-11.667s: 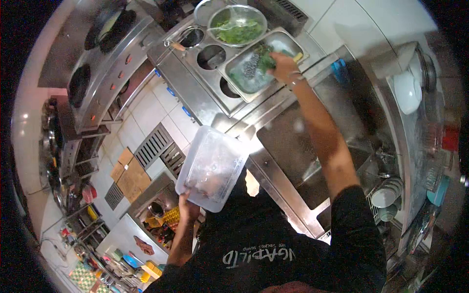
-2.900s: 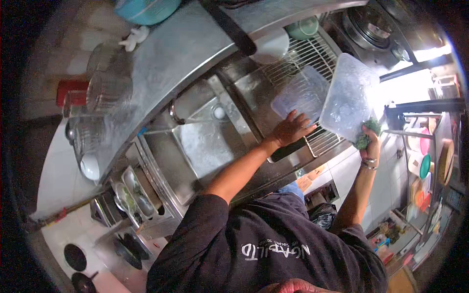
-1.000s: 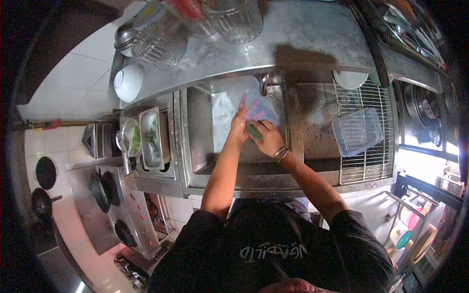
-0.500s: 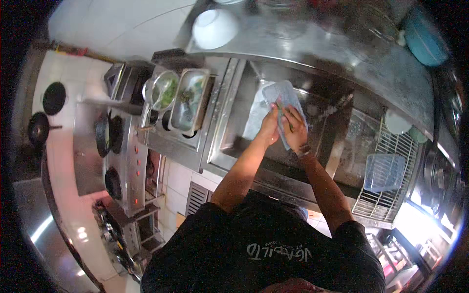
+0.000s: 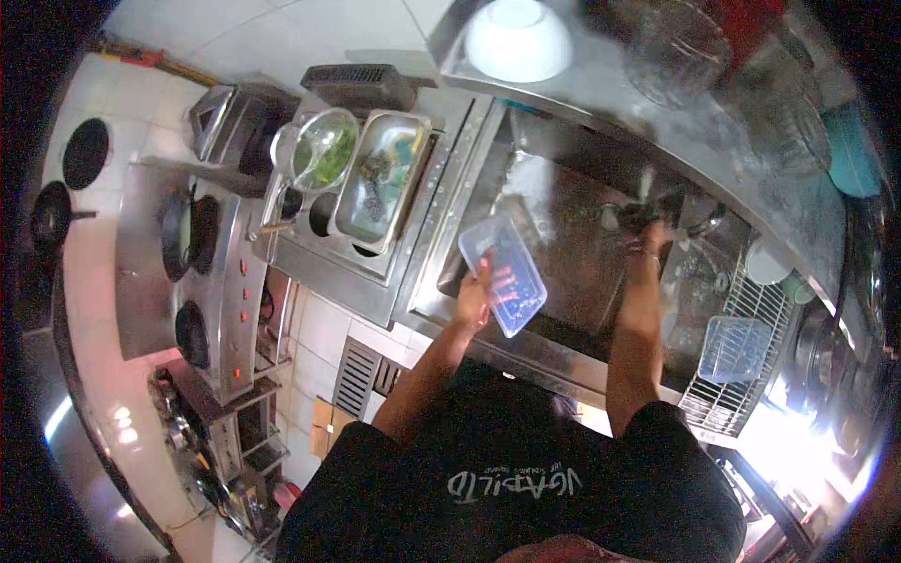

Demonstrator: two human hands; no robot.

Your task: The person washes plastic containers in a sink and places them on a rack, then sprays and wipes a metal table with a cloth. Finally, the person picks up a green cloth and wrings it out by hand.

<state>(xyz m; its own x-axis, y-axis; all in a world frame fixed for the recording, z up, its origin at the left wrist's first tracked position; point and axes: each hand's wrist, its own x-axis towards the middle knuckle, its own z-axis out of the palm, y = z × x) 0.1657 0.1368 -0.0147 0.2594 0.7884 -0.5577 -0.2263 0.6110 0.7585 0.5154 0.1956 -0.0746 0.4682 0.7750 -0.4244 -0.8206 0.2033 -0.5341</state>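
Observation:
A clear plastic container [image 5: 507, 272] is gripped at its near left side by my left hand [image 5: 477, 293], over the left front part of the metal sink [image 5: 582, 300]. The fingers show through the plastic. My right hand [image 5: 654, 235] reaches to the back right of the sink, by a dark item [image 5: 664, 208] and some metal utensils. The fingers there are dark and blurred, so what they hold, if anything, is hidden. A white bowl [image 5: 518, 42] stands on the steel ledge behind the sink.
A wire rack [image 5: 741, 328] at the right bears another clear container [image 5: 736, 349]. Left of the sink are a tray [image 5: 383, 183] and a round container with green contents [image 5: 325, 155]. Farther left is a stove [image 5: 225, 291] with pans. A blue basin [image 5: 849, 150] stands back right.
My hands have parted. The left hand has moved left and nearer with the container, now tilted the same way; my right hand has let go of it and moved to the back right.

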